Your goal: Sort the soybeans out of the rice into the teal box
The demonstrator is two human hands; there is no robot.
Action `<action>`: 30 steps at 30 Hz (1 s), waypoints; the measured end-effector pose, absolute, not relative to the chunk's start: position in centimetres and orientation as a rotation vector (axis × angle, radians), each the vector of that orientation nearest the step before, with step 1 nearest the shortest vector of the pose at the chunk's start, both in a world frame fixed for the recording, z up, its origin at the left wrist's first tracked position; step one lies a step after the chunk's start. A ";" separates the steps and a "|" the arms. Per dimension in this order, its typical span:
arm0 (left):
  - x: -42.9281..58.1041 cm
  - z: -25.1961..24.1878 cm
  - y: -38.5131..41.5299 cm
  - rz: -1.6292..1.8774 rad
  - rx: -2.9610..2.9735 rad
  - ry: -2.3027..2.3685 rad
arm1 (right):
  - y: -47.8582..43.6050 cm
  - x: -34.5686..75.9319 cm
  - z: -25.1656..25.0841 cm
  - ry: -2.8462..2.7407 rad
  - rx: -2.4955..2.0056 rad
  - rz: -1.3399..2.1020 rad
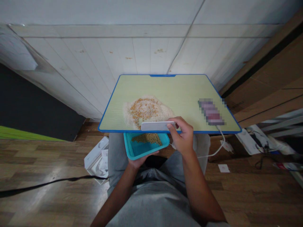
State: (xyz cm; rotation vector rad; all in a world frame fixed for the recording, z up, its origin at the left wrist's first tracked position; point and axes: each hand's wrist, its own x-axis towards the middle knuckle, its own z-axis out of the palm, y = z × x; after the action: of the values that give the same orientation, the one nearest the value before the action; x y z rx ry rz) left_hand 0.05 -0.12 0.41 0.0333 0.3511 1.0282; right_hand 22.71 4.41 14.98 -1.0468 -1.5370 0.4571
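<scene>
White cardboard box [96,153], contents unclear, on brown plank floor [47,167], L of the pale-green rectangular tabletop w/ blue rim [184,91]. L hand [139,162] below tabletop's near edge, under rectangular teal plastic tub [136,153]; fingers mostly hidden, can't tell if spread. Tub's just below same edge, part-full w/ round tan beans [150,139], mostly toward far side. On tabletop, L of ctr: loose pile of white grains & round yellow beans [148,110]. Flat white strip [153,126] at tabletop's near edge; R hand [182,135] pinching its R end. Pixelated oblong object [211,112] on tabletop's R side, white cord [221,145] attached.
</scene>
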 end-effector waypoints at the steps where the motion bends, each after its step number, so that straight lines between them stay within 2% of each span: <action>1: 0.0 0.5 -0.1 1.024 0.035 0.330 | 4.4 22.7 15.0 -1.522 -1.049 0.443; 21: 0.2 0.2 -0.1 1.050 -0.008 0.334 | 4.5 22.8 14.3 -1.368 -1.167 0.339; 30: 0.7 1.2 -0.2 1.062 0.034 0.509 | 4.5 22.0 14.4 -1.448 -1.116 0.372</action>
State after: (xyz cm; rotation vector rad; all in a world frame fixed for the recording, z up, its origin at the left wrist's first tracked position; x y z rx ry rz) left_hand 0.73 -0.16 1.17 0.0344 0.5090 1.0619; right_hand 22.04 4.49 14.37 -1.1157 -1.4478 0.3718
